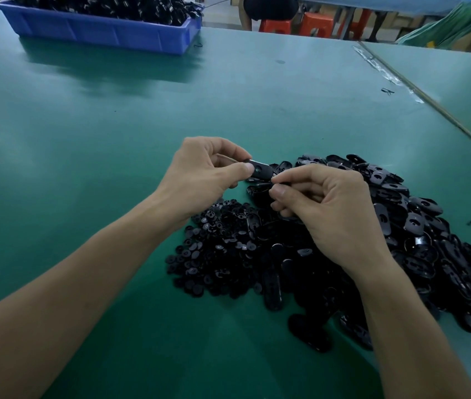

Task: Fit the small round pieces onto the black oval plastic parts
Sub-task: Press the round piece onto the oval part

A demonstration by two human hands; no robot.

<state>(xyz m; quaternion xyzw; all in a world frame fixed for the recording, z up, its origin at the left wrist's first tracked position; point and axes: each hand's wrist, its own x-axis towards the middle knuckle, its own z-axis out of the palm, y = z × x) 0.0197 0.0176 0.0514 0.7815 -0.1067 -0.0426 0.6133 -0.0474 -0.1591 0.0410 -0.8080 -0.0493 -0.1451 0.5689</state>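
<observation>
Table (pixel 84 139): green-topped, carrying two heaps of loose black stock at the near end.
Blue bin (pixel 107 33): at the far left of the table, well apart from the hands, piled with black parts; too distant to tell whether assembled.
Oval heap (pixel 418 220): spread wide at the right, partly under the right forearm; open holes on the upturned parts, so judged still unfitted.
Round-piece heap (pixel 214 249): smaller, touching the oval heap's left side, below the left wrist; plentiful.
Right hand (pixel 335 208): raised over the heaps, fingers curled, thumb and forefinger pinched together at the near end of the held part; cannot tell whether a round piece sits between them.
Left hand (pixel 199 171): raised beside it, pinching one oval part by its left end between thumb and fingers.
Held oval part (pixel 261 169): between the two hands, above the heaps, hole visible by the left thumb and apparently unfilled.
Progress: judged mid-run, with one part in hand, its fitting not yet seen done, and a large share of both heaps left.
</observation>
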